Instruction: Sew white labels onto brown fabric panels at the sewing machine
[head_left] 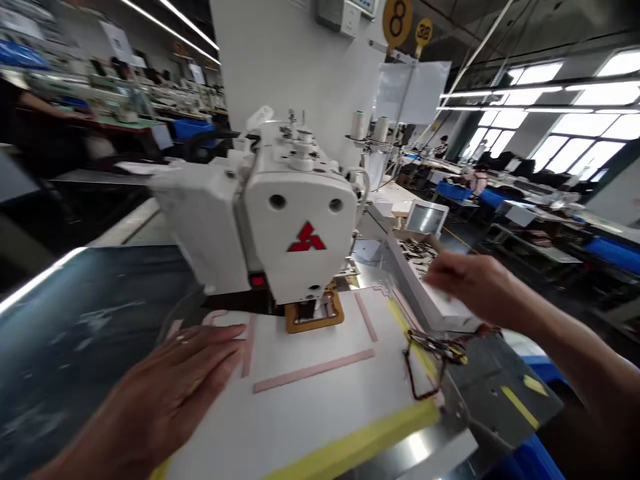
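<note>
My left hand (173,387) lies with fingers stretched out and together on the left side of a white flat sheet (300,423) edged with pink and yellow strips. That sheet reaches under the head of a white sewing machine (300,200), below its brass-coloured frame-shaped clamp (315,312). My right hand (463,277) is raised at the right, by a box of small dark and light pieces (417,257). Its fingers are blurred and curl inward, so anything in them cannot be made out. A small metal tool with a looped brown cord (435,347) rests on the sheet's right edge.
Thread cones (359,125) stand behind the machine. A grey metal rail (405,280) runs beside the sheet on the right. The dark table surface (90,333) spreads to the left. Another person's arm (45,107) shows at the far left, among other workbenches.
</note>
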Demonstrator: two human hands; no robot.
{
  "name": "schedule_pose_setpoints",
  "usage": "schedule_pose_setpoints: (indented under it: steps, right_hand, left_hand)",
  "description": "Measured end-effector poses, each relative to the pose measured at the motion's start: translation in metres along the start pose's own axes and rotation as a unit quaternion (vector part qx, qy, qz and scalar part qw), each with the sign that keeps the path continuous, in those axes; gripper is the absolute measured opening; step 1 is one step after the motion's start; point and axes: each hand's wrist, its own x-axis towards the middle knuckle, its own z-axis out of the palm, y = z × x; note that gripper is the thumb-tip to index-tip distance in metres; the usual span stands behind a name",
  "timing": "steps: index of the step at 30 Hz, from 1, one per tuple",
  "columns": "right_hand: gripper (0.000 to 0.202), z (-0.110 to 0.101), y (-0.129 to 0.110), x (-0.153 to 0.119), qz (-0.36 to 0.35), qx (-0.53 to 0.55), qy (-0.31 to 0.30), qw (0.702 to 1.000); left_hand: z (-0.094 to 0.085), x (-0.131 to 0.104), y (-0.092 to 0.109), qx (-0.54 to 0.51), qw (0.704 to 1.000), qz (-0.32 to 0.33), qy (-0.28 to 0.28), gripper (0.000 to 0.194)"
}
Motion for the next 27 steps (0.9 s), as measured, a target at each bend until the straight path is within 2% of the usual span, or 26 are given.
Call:
schedule_pose_setpoints:
  steps: [2,3,5,7,10,14,18,20,23,25,27]
  right_hand:
    - [0.034,0.026,-0.048,-0.005,-0.139,0.092,-0.035,0.985]
    - [0.032,0.041,-0.070,-0.006,-0.209,0.110,-0.057,0.970]
    - [0.028,0.070,-0.105,-0.003,-0.314,0.096,-0.046,0.943]
    - [0.022,0.093,-0.122,0.001,-0.371,0.050,-0.011,0.927]
    - [0.014,0.112,-0.122,-0.003,-0.373,0.039,0.046,0.926]
    - [0.023,0.128,-0.110,-0.037,-0.351,0.099,0.112,0.925]
    - [0.032,0.152,-0.114,-0.057,-0.422,0.061,0.167,0.889]
    - [0.039,0.162,-0.116,-0.054,-0.443,0.054,0.174,0.878]
    - [0.044,0.168,-0.114,-0.044,-0.462,0.059,0.173,0.868]
    - [0.048,0.168,-0.109,-0.041,-0.467,0.047,0.145,0.871]
    - [0.056,0.168,-0.102,-0.041,-0.453,0.029,0.117,0.883]
  left_hand:
    - [-0.012,0.009,0.025,-0.020,0.999,0.022,-0.018,0.029]
    - [-0.018,0.014,0.038,-0.033,0.998,0.049,-0.029,0.030]
    - [-0.027,0.023,0.060,-0.042,0.994,0.097,-0.033,0.029]
    - [-0.031,0.028,0.077,-0.038,0.988,0.137,-0.068,0.030]
    - [-0.028,0.030,0.087,-0.004,0.973,0.186,-0.134,0.034]
    - [-0.018,0.032,0.086,0.020,0.962,0.194,-0.193,0.055]
    - [-0.006,0.030,0.080,-0.002,0.964,0.165,-0.208,0.065]
    - [0.000,0.028,0.072,-0.004,0.971,0.151,-0.186,0.061]
    - [0.007,0.029,0.049,0.014,0.980,0.110,-0.164,0.055]
    - [0.009,0.036,0.030,0.043,0.982,0.048,-0.176,0.048]
    - [0.010,0.044,0.015,0.063,0.973,-0.009,-0.220,0.045]
